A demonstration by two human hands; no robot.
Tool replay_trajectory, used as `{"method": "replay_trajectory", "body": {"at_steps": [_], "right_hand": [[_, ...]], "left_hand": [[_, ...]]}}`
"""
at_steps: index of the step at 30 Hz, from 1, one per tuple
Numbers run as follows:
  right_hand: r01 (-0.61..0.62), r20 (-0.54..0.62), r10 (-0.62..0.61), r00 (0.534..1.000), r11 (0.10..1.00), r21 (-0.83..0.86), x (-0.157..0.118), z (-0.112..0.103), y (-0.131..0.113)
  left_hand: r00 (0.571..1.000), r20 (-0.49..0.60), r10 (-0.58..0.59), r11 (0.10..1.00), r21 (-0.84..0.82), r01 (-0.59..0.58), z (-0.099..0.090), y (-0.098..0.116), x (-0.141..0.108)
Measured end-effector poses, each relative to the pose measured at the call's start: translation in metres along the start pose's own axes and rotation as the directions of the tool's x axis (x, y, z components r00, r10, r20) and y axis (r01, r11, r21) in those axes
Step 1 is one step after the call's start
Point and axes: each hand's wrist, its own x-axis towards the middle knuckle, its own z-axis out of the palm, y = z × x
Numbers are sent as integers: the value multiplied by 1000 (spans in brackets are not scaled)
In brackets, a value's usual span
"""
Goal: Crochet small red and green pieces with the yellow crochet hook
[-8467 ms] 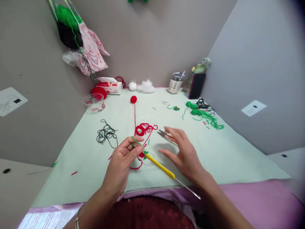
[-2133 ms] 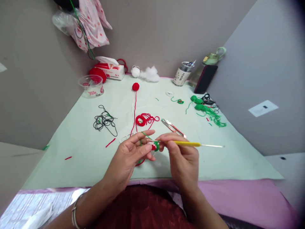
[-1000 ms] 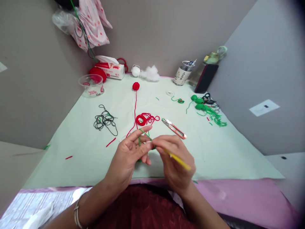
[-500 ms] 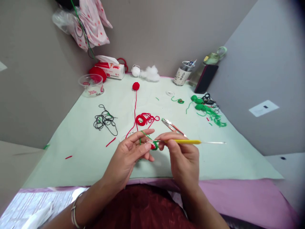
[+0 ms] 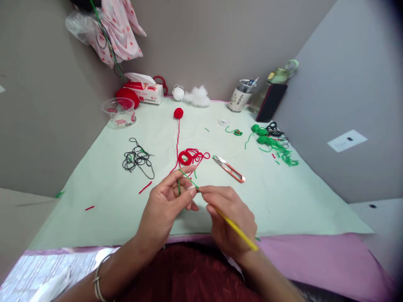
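Observation:
My left hand [image 5: 168, 203] pinches a small crochet piece [image 5: 194, 189], mostly hidden by the thumb and fingers. Green yarn [image 5: 189, 178] runs from the raised left index finger down to this piece. In my right hand [image 5: 231, 218] is a yellow-handled crochet hook [image 5: 239, 230], its handle slanting down to the right. The hook's tip meets the work by the left thumb and is hard to make out. Just beyond the hands lie a coil of red yarn [image 5: 185, 157] and orange-handled thread snips [image 5: 231, 170].
Tangled black cord [image 5: 137, 158] lies to the left. A red yarn ball [image 5: 178, 113], white stuffing [image 5: 197, 97], a tissue box [image 5: 146, 92] and a clear tub [image 5: 119, 114] are farther back. At right are green yarn pieces [image 5: 262, 136], a phone [image 5: 271, 103] and a pen jar [image 5: 242, 96].
My right hand has turned, so the hook's handle swings from nearly level to pointing down and right. The snips now show fully. My left hand keeps its pinch.

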Motion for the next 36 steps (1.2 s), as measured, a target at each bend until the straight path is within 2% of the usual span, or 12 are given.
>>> {"method": "replay_trajectory", "body": {"at_steps": [2, 5, 7, 10, 13, 16, 20, 26, 28, 31, 33, 36], "right_hand": [[83, 10, -82, 997, 991, -103, -4, 3, 2], [89, 37, -84, 996, 983, -158, -8, 5, 3], [19, 6, -19, 1000, 993, -113, -8, 3, 3], [-179, -75, 191, 979, 974, 141, -3, -2, 2], [-336, -94, 418, 904, 829, 447, 3, -5, 1], [-396, -72, 560, 825, 665, 633, 4, -4, 3], [-446, 43, 584, 810, 567, 692, 6, -1, 5], [-418, -7, 475, 880, 782, 462, 9, 4, 2], [-330, -62, 361, 930, 899, 286, 6, 5, -1], [-146, -81, 146, 986, 989, 6, 1, 5, -2], [-162, -89, 164, 982, 986, 30, 0, 3, 0], [-330, -129, 387, 913, 886, 324, 5, -1, 4]], "left_hand": [[1000, -4, -1, 999, -35, 1, 2, 0, -1], [994, 23, -104, 982, -155, 106, 2, 1, 0], [971, 84, -222, 942, -238, 236, 1, 4, 1], [943, 141, -302, 903, -275, 330, -2, 10, 3], [957, 130, -258, 931, -230, 282, -2, 17, 4], [976, 100, -192, 960, -190, 208, -1, 21, 5], [985, 85, -149, 977, -139, 159, -1, 18, 3], [996, 39, -85, 995, -51, 87, 0, 4, 1], [998, 18, -67, 995, -69, 68, 2, 2, 0], [980, 77, -181, 967, -165, 191, 3, 4, 1], [957, 111, -267, 932, -221, 286, 2, 8, 2], [956, 84, -280, 921, -259, 292, 0, 12, 5]]}}
